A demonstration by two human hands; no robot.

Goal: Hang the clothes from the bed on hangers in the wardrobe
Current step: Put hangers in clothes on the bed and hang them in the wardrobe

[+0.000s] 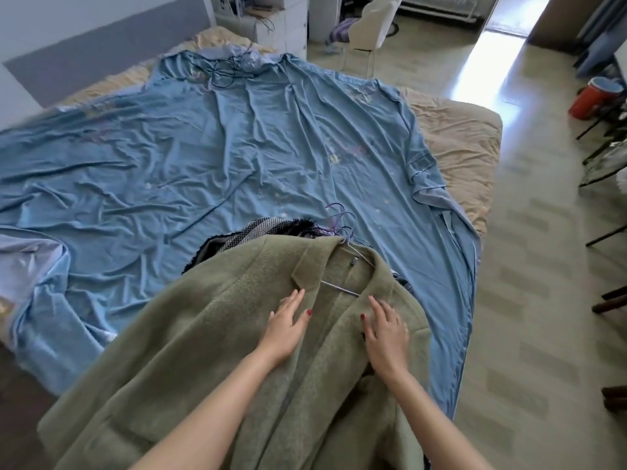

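Coat [210, 351], green wool, flat on blue sheet [203, 147] at near bed edge, collar pointing away, long axis toward camera | wire hanger [353, 262] inside collar, hook far side | left hand [285, 329] flat on left lapel, fingers straight | right hand [386, 334] flat on right lapel | dark clothes [258, 228] beyond collar

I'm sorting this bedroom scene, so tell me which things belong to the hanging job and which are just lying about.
Job: green coat; metal hanger inside it; dark clothes beneath; purple hangers; left hand; right hand.

Lying about: blue sheet; white chair; red container.
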